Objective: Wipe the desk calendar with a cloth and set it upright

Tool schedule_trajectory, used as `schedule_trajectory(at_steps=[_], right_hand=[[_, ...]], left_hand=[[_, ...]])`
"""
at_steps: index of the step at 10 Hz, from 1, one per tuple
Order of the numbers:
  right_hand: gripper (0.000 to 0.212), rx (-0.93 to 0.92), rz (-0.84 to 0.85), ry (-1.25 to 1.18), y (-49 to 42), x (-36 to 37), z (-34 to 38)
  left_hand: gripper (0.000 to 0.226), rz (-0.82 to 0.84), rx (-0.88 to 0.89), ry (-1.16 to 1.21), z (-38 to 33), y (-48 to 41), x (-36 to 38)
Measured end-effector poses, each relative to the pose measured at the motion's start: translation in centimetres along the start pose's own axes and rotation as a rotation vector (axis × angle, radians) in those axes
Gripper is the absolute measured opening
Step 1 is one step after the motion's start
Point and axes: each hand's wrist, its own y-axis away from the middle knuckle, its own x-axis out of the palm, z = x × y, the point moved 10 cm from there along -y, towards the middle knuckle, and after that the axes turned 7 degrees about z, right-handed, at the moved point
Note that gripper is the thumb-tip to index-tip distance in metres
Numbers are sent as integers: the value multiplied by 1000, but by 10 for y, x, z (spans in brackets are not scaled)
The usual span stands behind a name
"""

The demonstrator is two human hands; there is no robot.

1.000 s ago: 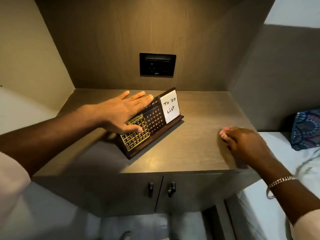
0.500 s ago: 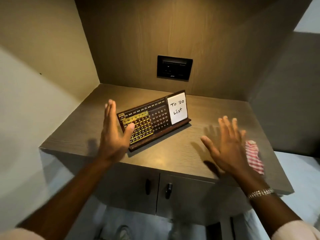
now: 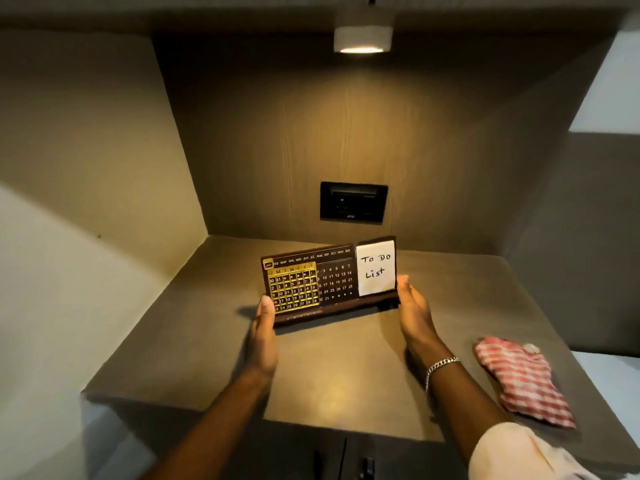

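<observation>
The dark wooden desk calendar [image 3: 327, 282] stands upright in the middle of the cabinet top, its gold date grid on the left and a white "To Do List" card on the right, facing me. My left hand [image 3: 265, 336] presses against its left end with the thumb on the front corner. My right hand [image 3: 414, 315] presses against its right end, fingers straight. Both hands hold it between them. The red-and-white checked cloth [image 3: 523, 379] lies crumpled near the right front of the top, apart from both hands.
The brown cabinet top [image 3: 346, 368] sits in an alcove with walls at left, back and right. A black wall socket [image 3: 353, 201] is on the back wall above the calendar. A ceiling lamp [image 3: 362, 38] shines down. Cabinet door handles [image 3: 367, 467] show below the front edge.
Both hands have moved in from open positions and now clamp the calendar's two ends. The calendar has turned from angled to facing me squarely. The cloth stays lying on the right.
</observation>
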Motion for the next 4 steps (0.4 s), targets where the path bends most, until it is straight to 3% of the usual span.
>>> schedule_trajectory(at_steps=[1, 3, 4], right_hand=[[63, 26, -38, 14, -23, -1, 4], [71, 36, -144, 113, -52, -4, 1], [67, 27, -162, 110, -53, -7, 4]], left_hand=[[41, 127, 18, 20, -24, -67, 0], [48, 326, 37, -8, -27, -134, 12], [54, 277, 54, -70, -22, -145, 2]])
